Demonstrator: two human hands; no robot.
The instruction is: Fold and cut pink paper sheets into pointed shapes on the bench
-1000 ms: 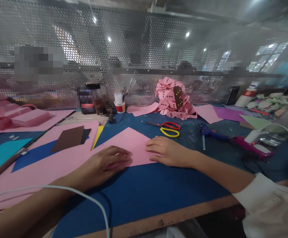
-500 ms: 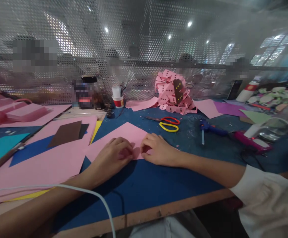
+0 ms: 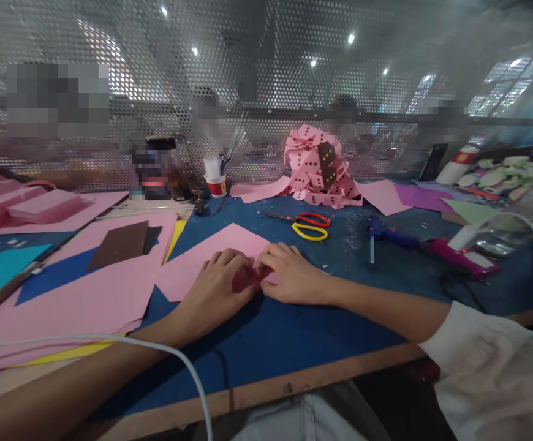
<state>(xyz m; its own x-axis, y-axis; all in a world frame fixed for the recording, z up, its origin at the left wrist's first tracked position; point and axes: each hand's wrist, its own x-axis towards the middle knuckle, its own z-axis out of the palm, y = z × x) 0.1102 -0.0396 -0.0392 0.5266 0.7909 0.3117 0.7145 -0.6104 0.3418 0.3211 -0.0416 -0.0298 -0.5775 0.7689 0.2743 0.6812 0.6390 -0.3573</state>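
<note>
Pink, angular sheet of paper (image 3: 197,254) lies on the dark blue table (image 3: 294,337), close before the person. Left hand (image 3: 225,282) and right hand (image 3: 289,272) come together at its near side, fingers curled down; whether they pinch it cannot be told, since the fingertips are partly hidden. Both probably meet there to keep that side under control. The sheet lies beneath the hands, its peak pointing beyond them and its left corner uncovered. Farther off, metal scissors with red and yellow handles (image 3: 298,218) seem set aside within reach, and behind stands a bulky pink paper form with dark dots (image 3: 307,166).
</note>
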